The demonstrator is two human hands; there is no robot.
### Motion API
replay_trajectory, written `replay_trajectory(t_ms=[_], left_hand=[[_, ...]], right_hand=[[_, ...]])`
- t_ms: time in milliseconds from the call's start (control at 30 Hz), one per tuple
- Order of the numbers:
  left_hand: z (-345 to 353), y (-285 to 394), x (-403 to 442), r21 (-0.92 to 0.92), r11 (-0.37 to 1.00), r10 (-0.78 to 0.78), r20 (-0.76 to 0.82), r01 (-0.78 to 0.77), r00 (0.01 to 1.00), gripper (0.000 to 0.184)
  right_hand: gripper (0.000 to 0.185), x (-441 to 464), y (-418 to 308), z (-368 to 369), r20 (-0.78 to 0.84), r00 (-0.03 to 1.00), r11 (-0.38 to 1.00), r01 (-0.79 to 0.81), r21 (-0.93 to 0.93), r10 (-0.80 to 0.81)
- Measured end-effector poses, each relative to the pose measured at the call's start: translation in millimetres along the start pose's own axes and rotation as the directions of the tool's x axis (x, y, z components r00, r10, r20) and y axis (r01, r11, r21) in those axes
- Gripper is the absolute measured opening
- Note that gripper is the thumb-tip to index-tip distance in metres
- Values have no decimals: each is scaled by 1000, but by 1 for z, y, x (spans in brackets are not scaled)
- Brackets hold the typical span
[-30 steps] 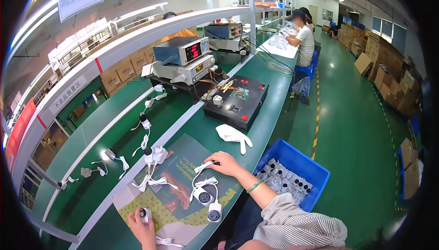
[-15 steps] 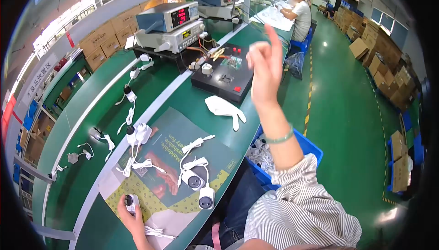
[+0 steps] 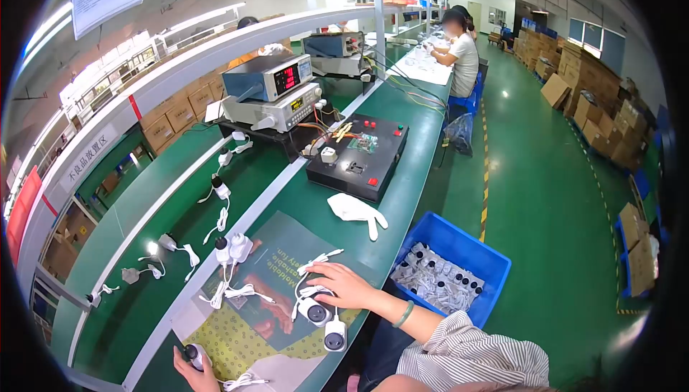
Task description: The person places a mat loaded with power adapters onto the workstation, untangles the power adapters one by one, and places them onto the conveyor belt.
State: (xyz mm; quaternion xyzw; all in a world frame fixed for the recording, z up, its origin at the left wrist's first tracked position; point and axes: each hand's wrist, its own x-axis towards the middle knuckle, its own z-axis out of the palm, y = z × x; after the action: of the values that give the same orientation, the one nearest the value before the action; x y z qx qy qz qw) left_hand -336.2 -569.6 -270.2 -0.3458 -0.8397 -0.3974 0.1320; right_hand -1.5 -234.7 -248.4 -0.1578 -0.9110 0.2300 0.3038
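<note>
At the lower left, my left hand [image 3: 197,376] has its fingers around a white adapter [image 3: 194,353] with a dark round face, near the printed sheet's left corner. My right hand [image 3: 346,288] is palm down with fingers apart, its fingertips over a bundled white cable [image 3: 313,291]. Just below it lie two white adapters with dark round faces, one [image 3: 314,312] by the hand and another [image 3: 335,334] at the bench edge. Part of the cable is hidden under my right fingers. More white adapters [image 3: 239,247] with cables stand farther left on the printed sheet [image 3: 276,277].
Beyond the sheet are a white glove [image 3: 357,212], a black test box [image 3: 359,157] and stacked instruments [image 3: 273,98]. A blue bin [image 3: 495,288] of adapters stands right of the bench. Several adapters lie behind the metal rail. A seated person [image 3: 463,58] is farther along.
My right hand rose from the cable, pointing upward, and is now back down over the bundled cable. My left hand has moved toward the sheet's left corner with the adapter.
</note>
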Motion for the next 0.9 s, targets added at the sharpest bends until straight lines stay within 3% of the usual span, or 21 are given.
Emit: replay_trajectory(t_ms=[100,200,300,400,633,700,833,900], left_hand=[[1,-22,3,-36,999,31,69,-28,997,85],[-7,-27,7,-229,958,-102,278,169,955,94],[-4,-44,6,-332,929,-51,330,166,942,99],[1,-64,8,-127,985,-67,326,114,943,96],[-2,-44,6,-215,975,-9,218,57,976,85],[-1,-41,9,-254,966,-3,172,48,985,83],[-1,-54,15,-436,897,-132,-95,78,987,77],[5,-82,12,-506,850,-215,-79,146,973,75]], right_hand=[[32,-1,8,5,-14,1000,997,-3,71,4],[29,0,9,6,-48,999,994,-4,108,9],[27,-4,8,7,-63,998,995,-15,101,21],[25,-5,10,8,-76,997,994,-21,107,29],[20,-8,6,3,-141,989,991,-36,127,54],[18,-10,7,4,-183,974,977,-96,190,131],[16,-10,11,5,-220,957,971,-152,184,191],[15,-12,11,5,-234,958,976,-125,178,165]])
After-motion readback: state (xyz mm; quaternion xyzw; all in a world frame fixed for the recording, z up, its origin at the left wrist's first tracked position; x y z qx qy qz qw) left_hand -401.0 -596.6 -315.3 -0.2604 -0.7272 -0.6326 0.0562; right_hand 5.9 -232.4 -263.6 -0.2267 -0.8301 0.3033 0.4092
